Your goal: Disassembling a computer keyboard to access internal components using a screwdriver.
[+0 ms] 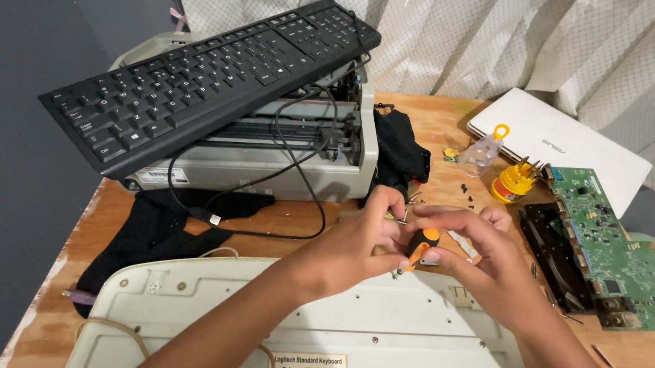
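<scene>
right under my forearms lies a cream keyboard turned face down (379,339), its back panel filling the near edge of the table (325,229), with a label near the bottom of my view. my two hands meet just above its far edge. the left hand (354,246) is curled, fingers pressed together around the lower end of a small screwdriver with an orange and black handle (419,250); the metal tip pokes out below its thumb. the right hand (482,254) pinches the orange top of the handle between thumb and forefinger, the other fingers loosely bent behind. both hands touch the same tool, and the tip sits just over the cream shell; i cannot tell whether it touches.

left of the hands, black cloth (150,226) drapes over the table's edge, and a black cable (298,167) loops across bare wood just beyond my left knuckles. that wood strip is the only open room near the hands.

right of the hands, a black frame (558,251) and a green circuit board (619,255) lie side by side, close to the right edge.

farther off, beyond the right hand, stand a yellow bit holder (513,184) and a clear plastic piece with a yellow ring (485,152), loose dark screws between. behind those rests a white laptop (565,145). beyond the left hand, a grey printer (268,158) carries a black keyboard (213,78), tilted and overhanging its left side. a pale curtain (503,43) closes the back.
</scene>
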